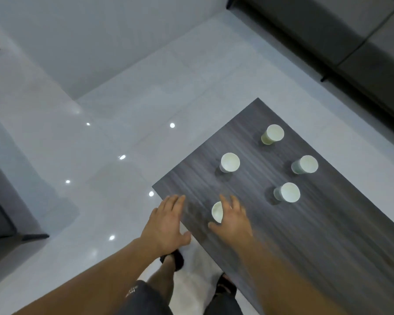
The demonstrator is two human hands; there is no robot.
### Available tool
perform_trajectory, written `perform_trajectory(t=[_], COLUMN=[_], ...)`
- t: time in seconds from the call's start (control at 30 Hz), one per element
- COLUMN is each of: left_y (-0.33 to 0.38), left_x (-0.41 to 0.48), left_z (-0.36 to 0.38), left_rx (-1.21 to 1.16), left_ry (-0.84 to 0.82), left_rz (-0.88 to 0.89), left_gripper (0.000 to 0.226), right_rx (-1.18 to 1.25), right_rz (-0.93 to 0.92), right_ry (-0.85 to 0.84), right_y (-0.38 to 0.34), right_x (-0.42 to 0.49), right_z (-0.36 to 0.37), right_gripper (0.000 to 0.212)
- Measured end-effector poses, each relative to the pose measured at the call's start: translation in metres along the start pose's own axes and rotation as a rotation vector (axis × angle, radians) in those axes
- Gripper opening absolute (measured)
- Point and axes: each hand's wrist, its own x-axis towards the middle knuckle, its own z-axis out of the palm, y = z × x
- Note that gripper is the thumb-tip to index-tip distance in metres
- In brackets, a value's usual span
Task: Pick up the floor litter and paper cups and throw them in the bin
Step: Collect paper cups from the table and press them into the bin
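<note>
**Reaching for the nearest cup — nothing yet held**

The step in hand looked like the first pick of the cups. The right hand [231,220] hovered over the nearest white paper cup [217,212], fingers spread and fairly straight, its grip open. Motion blur hid whether the palm touched the rim. The left hand [168,221] hung beside the corner of the dark wood-grain table [316,235], fingers relaxed, its grip open and empty.

The nearest cup stood upright close to that corner, half covered by the right hand. Four more white paper cups stood upright and well apart beyond it: a far cup [272,134], a left-side cup [230,162], a right-side cup [305,164] and a middle cup [287,192]. All seemed light and thin-walled, easy to crush or tip.

The next move probably called for the fingers to curl round the cup's wall and lift it straight up, gently. Stacking cups might spare trips. The bin was out of view, so it had to be found; no litter showed on the glossy pale tiled floor [123,133].
</note>
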Motion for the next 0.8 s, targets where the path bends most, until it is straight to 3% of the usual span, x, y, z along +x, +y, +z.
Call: perform_trajectory(t=[0.13,0.27,0.43,0.57,0.7,0.73,0.8], left_y=[-0.024,-0.031,-0.026,-0.018,-0.016,-0.018,-0.024], left_x=[0.043,0.070,0.093,0.114,0.123,0.123,0.118], left_z=[0.018,0.037,0.038,0.023,0.015,0.014,0.015], left_rx=[-0.087,-0.147,-0.124,-0.114,-0.144,-0.165,-0.202], left_ry=[-0.077,-0.113,-0.134,-0.122,-0.084,-0.057,-0.013], left_rz=[0.092,0.159,0.261,0.312,0.285,0.261,0.187], left_gripper=[0.091,0.091,0.095,0.092,0.074,0.071,0.070], right_rx=[-0.061,-0.018,0.503,0.721,0.873,0.852,0.658], right_rz=[0.045,0.097,0.205,0.074,-0.005,-0.036,-0.092], right_ry=[-0.010,0.010,0.069,-0.076,-0.152,-0.095,0.206], right_y=[-0.001,0.006,-0.002,-0.020,-0.022,-0.020,-0.013], right_x=[0.037,0.048,0.058,0.061,0.069,0.073,0.087], right_z=[0.032,0.051,0.040,0.013,-0.013,-0.019,-0.032], right_gripper=[0.088,0.069,0.082,0.094,0.096,0.092,0.075])
